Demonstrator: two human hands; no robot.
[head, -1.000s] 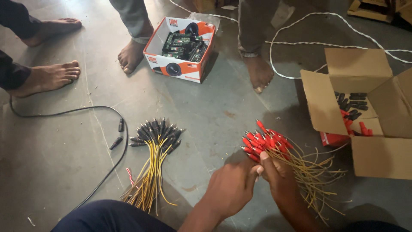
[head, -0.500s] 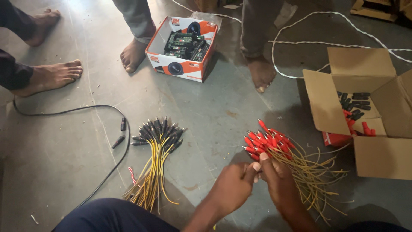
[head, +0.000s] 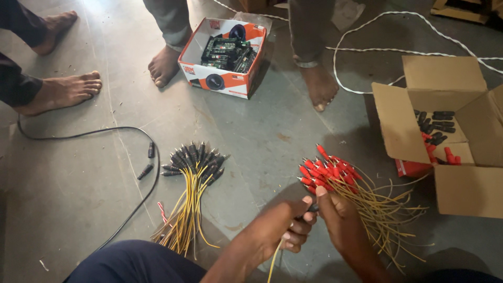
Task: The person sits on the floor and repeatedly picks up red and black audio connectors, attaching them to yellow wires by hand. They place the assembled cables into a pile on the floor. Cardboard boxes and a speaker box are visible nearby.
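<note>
1. Closest in, the person's dark blue trouser knee [head: 136,262] fills the bottom edge, with both forearms reaching out over the grey floor [head: 262,136].
2. The left hand [head: 285,225] is curled, fingers together, pinched on a single yellow wire [head: 273,259] that trails down toward the knee.
3. The right hand [head: 338,217] meets it just beside, thumb and fingers closed on something small and dark between the two hands; I cannot tell what it is.
4. Right at those fingertips lies the bundle of red-tipped yellow wires [head: 335,173], red plugs fanned up and left, loose yellow tails splayed to the right across the floor.
5. To the left, well apart, a second bundle of black-tipped yellow wires [head: 191,178] lies on the floor, black plugs pointing away from the person.
6. Beside that, a black cable [head: 94,133] loops over the floor, ending in two small plugs.
7. On the right, an open cardboard box [head: 450,126] holds black and red plugs.
8. Farther back stands an orange and white carton [head: 222,78] packed with green circuit boards.
9. Around it are the bare feet [head: 63,91] of other people, and a white cord [head: 367,50] snaking along the floor.
</note>
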